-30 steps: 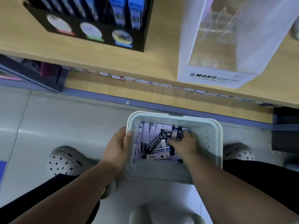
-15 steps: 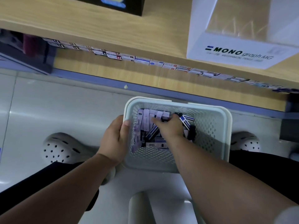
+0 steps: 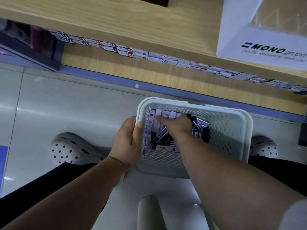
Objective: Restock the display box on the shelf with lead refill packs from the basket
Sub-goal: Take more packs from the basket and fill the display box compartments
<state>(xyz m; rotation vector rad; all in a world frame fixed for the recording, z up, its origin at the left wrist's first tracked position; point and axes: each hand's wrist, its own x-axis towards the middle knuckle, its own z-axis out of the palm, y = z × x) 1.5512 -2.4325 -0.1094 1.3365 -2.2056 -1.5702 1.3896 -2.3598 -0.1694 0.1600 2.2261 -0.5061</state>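
A pale perforated basket [image 3: 232, 130] sits low in front of me, holding several lead refill packs [image 3: 163, 136], white ones and blue-striped ones. My left hand [image 3: 128, 141] grips the basket's left rim, thumb inside the wall. My right hand [image 3: 176, 125] is down inside the basket, palm over the packs, its index finger stretched onto the white packs at the far left; its other fingers are hidden. On the wooden shelf [image 3: 116, 22] above, only the bottom corner of a black display box [image 3: 149, 1] shows at the top edge.
A white MONO graph box [image 3: 265, 45] stands on the shelf at the right. Price labels [image 3: 149, 54] line the shelf's front edge. Below are a grey floor, my two pale clogs [image 3: 73, 149] and a white stool leg [image 3: 149, 213].
The view has tipped down, so the black display box has nearly left the frame. My right hand has moved from the basket's middle towards its far-left packs. My left hand keeps its hold.
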